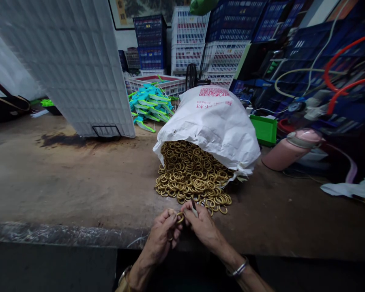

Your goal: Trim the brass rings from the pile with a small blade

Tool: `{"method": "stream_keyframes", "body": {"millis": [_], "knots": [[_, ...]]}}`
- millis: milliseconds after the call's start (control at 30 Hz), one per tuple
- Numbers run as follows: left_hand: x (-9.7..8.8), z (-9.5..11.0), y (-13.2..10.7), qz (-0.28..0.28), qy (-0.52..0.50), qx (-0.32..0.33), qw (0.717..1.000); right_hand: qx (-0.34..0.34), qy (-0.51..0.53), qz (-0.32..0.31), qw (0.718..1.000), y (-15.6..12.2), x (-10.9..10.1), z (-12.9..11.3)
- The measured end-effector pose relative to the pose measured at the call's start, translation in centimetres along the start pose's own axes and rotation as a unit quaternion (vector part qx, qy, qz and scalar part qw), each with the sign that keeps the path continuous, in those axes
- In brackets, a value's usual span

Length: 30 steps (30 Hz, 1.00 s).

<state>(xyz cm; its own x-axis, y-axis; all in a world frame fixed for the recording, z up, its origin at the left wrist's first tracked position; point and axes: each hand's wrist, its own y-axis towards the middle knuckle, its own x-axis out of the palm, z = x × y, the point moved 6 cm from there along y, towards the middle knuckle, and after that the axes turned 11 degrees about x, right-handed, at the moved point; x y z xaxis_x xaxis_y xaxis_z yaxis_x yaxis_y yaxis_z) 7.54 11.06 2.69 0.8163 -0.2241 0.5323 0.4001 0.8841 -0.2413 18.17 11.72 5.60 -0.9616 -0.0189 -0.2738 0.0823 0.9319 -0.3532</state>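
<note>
A heap of several brass-coloured rings (192, 174) spills from a white sack (214, 121) lying on its side on the worn workbench (63, 178). My left hand (162, 237) is closed, pinching one brass ring (179, 219) at the bench's near edge. My right hand (202, 225) is closed too, fingers against the same ring and gripping a small dark tool (194, 207) that sticks up between them. Both hands meet just in front of the heap. A bracelet sits on my right wrist.
A white corrugated panel (79, 65) stands at the back left. Teal and green plastic pieces (150, 106) lie behind the sack. A green tray (264, 129), a pink flask (292, 149), hoses and stacked crates fill the right and back.
</note>
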Motion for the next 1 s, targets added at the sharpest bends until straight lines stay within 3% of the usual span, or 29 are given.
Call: {"method": "stream_keyframes", "body": {"millis": [133,233,567,733,867,1000], "knots": [[0.1,0.2,-0.2,-0.002,-0.029,0.008,1.000,-0.047,-0.110,0.049,0.992,-0.2,-0.1,0.1],[0.0,0.1,-0.2,0.007,-0.001,0.014,1.000,-0.081,-0.222,0.038,0.971,-0.5,0.6,0.5],[-0.8,0.6,-0.1,-0.040,0.122,0.116,0.985,-0.074,-0.397,0.011,0.915,-0.3,1.1,1.5],[-0.2,0.7,-1.2,-0.058,0.064,0.055,0.995,-0.055,-0.421,0.076,0.902,0.2,-0.4,2.1],[0.0,1.0,-1.4,-0.008,-0.025,0.006,1.000,-0.032,-0.368,0.168,0.914,0.2,-2.7,2.6],[-0.4,0.9,-0.9,0.015,-0.029,0.008,0.999,-0.019,-0.374,0.238,0.896,-0.2,-4.6,3.0]]}}
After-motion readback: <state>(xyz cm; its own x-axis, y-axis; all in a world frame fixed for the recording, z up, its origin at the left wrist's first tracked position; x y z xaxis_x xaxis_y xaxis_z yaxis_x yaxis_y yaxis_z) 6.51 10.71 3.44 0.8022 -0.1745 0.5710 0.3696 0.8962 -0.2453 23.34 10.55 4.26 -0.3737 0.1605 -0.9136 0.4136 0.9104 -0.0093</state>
